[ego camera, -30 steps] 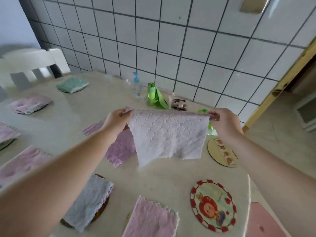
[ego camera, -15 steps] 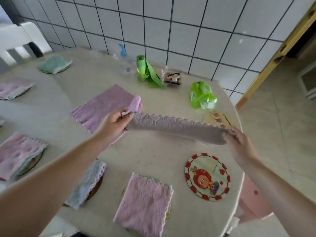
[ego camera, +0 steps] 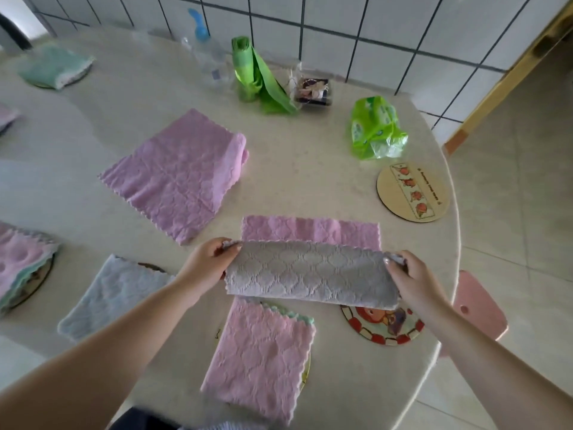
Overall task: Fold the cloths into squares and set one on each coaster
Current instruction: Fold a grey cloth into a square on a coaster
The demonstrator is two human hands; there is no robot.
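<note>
Left hand (ego camera: 207,261): fingers pinched shut on the left corner of the grey-and-pink cloth (ego camera: 311,278), centre of the frame.
Right hand (ego camera: 412,282): fingers closed on the cloth's right corner.
Cloth: half folded, grey side curling over the pink part lying flat on the table (ego camera: 310,169).
Red-rimmed coaster (ego camera: 384,325): lower right, partly under the cloth's right end.
Wooden coaster (ego camera: 413,193): bare, right of centre.
Folded pink cloth (ego camera: 259,355): bottom centre.
Pink stack (ego camera: 179,172): centre left.
</note>
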